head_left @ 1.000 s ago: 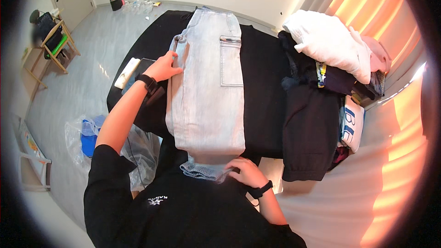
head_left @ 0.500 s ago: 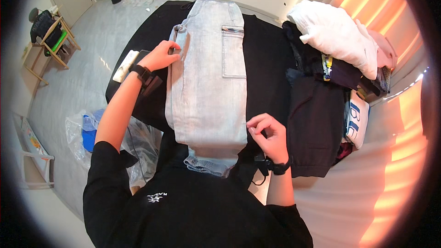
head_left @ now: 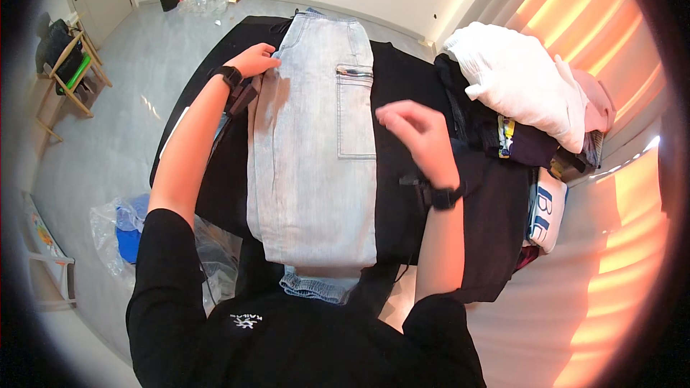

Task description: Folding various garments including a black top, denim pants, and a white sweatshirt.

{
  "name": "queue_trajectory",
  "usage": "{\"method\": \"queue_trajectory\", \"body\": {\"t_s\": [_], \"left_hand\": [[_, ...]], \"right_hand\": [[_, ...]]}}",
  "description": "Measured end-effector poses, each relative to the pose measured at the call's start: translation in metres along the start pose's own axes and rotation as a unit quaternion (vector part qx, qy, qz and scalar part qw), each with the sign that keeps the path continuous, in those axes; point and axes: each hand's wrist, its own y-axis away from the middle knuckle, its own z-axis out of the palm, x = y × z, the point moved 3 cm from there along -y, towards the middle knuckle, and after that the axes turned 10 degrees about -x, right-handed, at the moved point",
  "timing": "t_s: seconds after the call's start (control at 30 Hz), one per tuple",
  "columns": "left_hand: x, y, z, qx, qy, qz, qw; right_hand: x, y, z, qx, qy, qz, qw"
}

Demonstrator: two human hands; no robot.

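Light-blue denim cargo trousers (head_left: 313,194) lie lengthwise before me, waistband at the far end and one ribbed cuff at the near end. A zipped pocket shows on their right side. My left hand (head_left: 253,62) is at their upper left edge, thumb and fingertips closed on the denim. To the right of the pocket, my right hand (head_left: 418,133) hovers over black cloth, its fingers loosely curled together and holding nothing visible. Both wrists wear black bands. Beneath the trousers spreads a black-covered surface (head_left: 208,118).
At the right is a pile of clothes with a white garment (head_left: 514,75) on top and dark folded trousers (head_left: 492,215) nearer me. Clear plastic bags (head_left: 208,244) lie on the floor at left. A wooden chair (head_left: 68,68) stands far left.
My right hand has moved from the trousers' lower right edge up beside the pocket. My left hand has shifted slightly up the left edge, its fingers closing. The view has tilted a little.
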Motion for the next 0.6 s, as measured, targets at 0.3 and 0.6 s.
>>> {"method": "queue_trajectory", "body": {"t_s": [0.3,0.6], "left_hand": [[-0.019,-0.012,0.004,-0.025,0.037,-0.059,0.997],[-0.010,-0.007,0.021,-0.018,-0.096,0.002,0.995]], "right_hand": [[0.128,-0.140,-0.025,-0.020,0.022,0.187,0.982],[0.180,-0.205,-0.012,0.058,-0.171,0.190,0.965]]}}
